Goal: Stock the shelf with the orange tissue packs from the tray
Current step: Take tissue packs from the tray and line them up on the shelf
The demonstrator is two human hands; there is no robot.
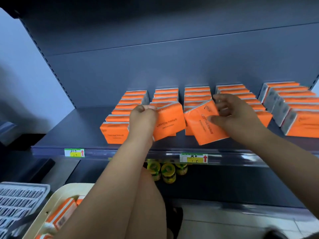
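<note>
Over the front of the shelf [69, 133] both forearms reach up and forward. The left hand [142, 118], fingers curled tight, pinches the upper left edge of a pack [170, 122] standing tilted just right of it. The right hand [236, 112], fingers bent over the top edge and thumb on the face, grips a second pack [205, 125], tilted further, to its left. Behind both grips stand rows [196, 94] of packs. Spare packs [63, 213] lie in the tray [57, 197] below the left forearm.

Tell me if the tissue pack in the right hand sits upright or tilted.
Tilted: the tissue pack held by the right hand leans, its lettering running diagonally.
</note>
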